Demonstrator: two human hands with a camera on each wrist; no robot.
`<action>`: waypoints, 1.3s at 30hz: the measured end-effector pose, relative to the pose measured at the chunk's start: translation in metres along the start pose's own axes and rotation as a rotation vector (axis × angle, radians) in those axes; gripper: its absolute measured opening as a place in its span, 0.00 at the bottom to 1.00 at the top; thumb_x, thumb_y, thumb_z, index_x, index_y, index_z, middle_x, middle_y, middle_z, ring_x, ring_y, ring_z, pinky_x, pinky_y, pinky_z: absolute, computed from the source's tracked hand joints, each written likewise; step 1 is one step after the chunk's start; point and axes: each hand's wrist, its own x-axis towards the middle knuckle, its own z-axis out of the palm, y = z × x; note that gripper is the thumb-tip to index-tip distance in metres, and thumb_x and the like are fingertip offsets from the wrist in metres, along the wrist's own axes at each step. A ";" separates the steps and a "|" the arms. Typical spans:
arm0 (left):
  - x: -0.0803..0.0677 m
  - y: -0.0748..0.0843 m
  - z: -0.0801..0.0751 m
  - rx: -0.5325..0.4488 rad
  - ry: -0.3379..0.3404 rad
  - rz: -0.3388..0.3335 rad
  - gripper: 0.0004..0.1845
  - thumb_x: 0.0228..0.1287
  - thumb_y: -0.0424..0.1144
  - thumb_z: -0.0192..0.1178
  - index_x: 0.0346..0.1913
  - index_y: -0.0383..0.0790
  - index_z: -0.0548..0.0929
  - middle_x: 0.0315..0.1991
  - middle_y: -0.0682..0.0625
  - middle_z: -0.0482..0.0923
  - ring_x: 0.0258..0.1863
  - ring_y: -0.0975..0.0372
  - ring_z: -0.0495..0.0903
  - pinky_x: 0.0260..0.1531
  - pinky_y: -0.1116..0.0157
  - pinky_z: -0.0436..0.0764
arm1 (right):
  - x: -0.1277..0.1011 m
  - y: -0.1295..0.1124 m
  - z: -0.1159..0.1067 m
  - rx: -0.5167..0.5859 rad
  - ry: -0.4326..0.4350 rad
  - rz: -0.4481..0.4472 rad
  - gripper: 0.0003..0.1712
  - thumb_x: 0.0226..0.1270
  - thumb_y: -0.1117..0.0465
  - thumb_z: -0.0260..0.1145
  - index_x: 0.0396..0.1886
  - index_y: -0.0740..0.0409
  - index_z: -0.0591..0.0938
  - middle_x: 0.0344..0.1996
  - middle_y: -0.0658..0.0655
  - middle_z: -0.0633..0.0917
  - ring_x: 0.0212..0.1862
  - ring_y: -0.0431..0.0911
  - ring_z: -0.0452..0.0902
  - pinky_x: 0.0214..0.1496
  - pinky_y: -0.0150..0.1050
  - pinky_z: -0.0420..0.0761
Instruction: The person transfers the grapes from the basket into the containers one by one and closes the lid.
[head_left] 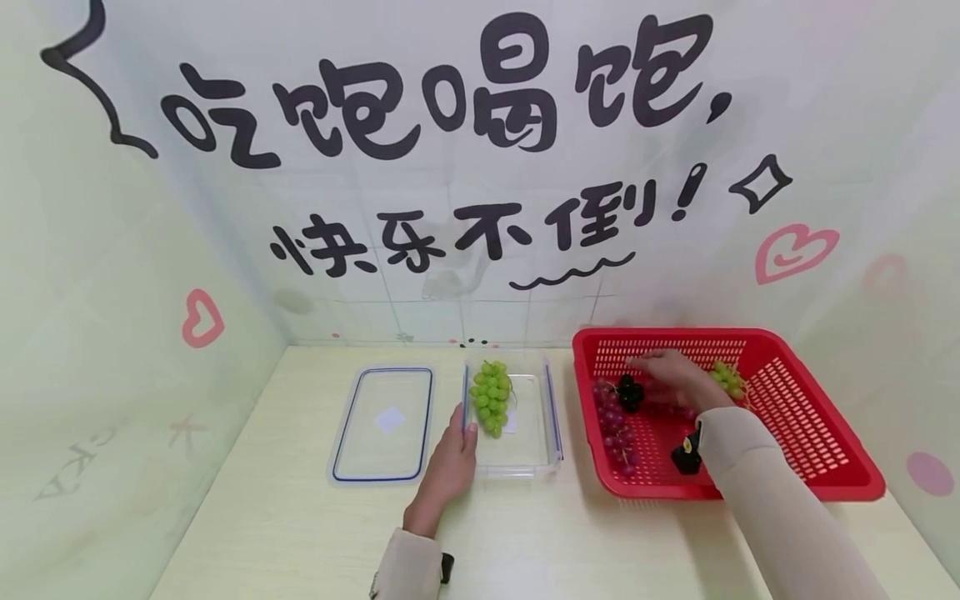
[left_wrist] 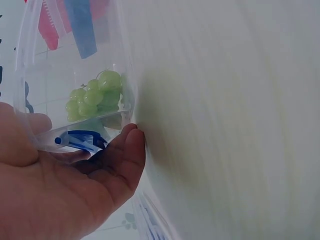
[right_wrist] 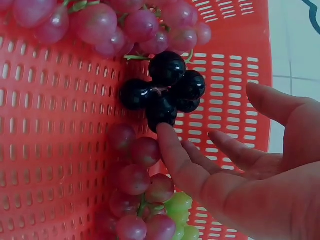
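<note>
A clear plastic food container (head_left: pixel 517 468) with blue-edged clips stands on the table, a bunch of green grapes (head_left: pixel 491 398) lying in its left part. My left hand (head_left: pixel 452 457) grips the container's left side, thumb at the rim and fingers curled along the outside wall. Inside a red plastic basket (head_left: pixel 832 442), my right hand (right_wrist: pixel 250 180) has its fingers spread, with one fingertip right at a small cluster of black grapes (right_wrist: pixel 167 70). Red grapes (right_wrist: pixel 137 182) lie just under that hand, and another red bunch (head_left: pixel 615 425) sits along the basket's left wall.
Left of the container, a clear lid with a blue seal (head_left: pixel 382 425) lies flat on the pale table (head_left: pixel 247 517). More green grapes (head_left: pixel 726 379) are at the back of the basket, and a dark cluster (head_left: pixel 685 457) shows near its front. A printed wall sheet (head_left: pixel 420 308) rises behind.
</note>
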 end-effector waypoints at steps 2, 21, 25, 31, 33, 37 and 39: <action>0.000 0.000 0.000 -0.001 -0.004 -0.007 0.30 0.82 0.42 0.38 0.77 0.29 0.50 0.71 0.26 0.60 0.71 0.35 0.59 0.69 0.39 0.61 | 0.000 0.001 0.001 0.002 0.000 0.007 0.34 0.76 0.48 0.57 0.72 0.65 0.66 0.66 0.69 0.71 0.58 0.60 0.77 0.58 0.54 0.81; -0.001 0.002 0.001 -0.019 0.000 -0.016 0.30 0.81 0.41 0.38 0.77 0.28 0.50 0.72 0.27 0.58 0.72 0.37 0.58 0.70 0.40 0.60 | 0.004 0.006 0.010 -0.080 -0.088 -0.029 0.25 0.76 0.56 0.59 0.64 0.68 0.73 0.58 0.70 0.76 0.48 0.55 0.81 0.46 0.50 0.87; -0.001 0.003 0.002 -0.009 0.004 -0.018 0.30 0.81 0.41 0.39 0.77 0.28 0.50 0.72 0.27 0.59 0.72 0.37 0.58 0.70 0.40 0.60 | 0.006 0.008 0.012 -0.086 -0.069 -0.055 0.22 0.74 0.59 0.61 0.60 0.69 0.77 0.51 0.67 0.81 0.44 0.52 0.82 0.46 0.49 0.87; -0.002 0.003 0.000 -0.010 0.019 0.007 0.29 0.81 0.41 0.38 0.76 0.28 0.51 0.71 0.26 0.60 0.71 0.35 0.59 0.69 0.39 0.60 | 0.009 0.011 0.011 -0.074 -0.037 -0.079 0.19 0.74 0.63 0.61 0.57 0.71 0.79 0.49 0.65 0.81 0.46 0.51 0.81 0.48 0.47 0.87; -0.003 0.005 -0.001 -0.009 0.022 0.017 0.30 0.81 0.42 0.38 0.76 0.27 0.51 0.70 0.25 0.60 0.70 0.35 0.60 0.68 0.38 0.61 | 0.010 0.011 0.010 -0.064 -0.032 -0.083 0.18 0.74 0.63 0.60 0.57 0.71 0.79 0.50 0.66 0.81 0.46 0.52 0.81 0.48 0.47 0.87; -0.004 0.005 -0.001 -0.014 0.026 0.033 0.30 0.81 0.42 0.37 0.75 0.26 0.51 0.69 0.24 0.62 0.69 0.33 0.61 0.67 0.37 0.62 | 0.009 0.011 0.009 -0.060 -0.024 -0.091 0.20 0.75 0.63 0.58 0.59 0.72 0.76 0.52 0.69 0.79 0.51 0.56 0.80 0.48 0.46 0.87; -0.004 0.004 -0.001 -0.010 0.021 0.031 0.30 0.82 0.42 0.37 0.76 0.26 0.51 0.69 0.24 0.61 0.70 0.34 0.60 0.68 0.38 0.62 | 0.008 0.011 0.008 -0.039 -0.016 -0.088 0.20 0.76 0.62 0.57 0.60 0.72 0.75 0.54 0.69 0.77 0.53 0.57 0.79 0.50 0.46 0.86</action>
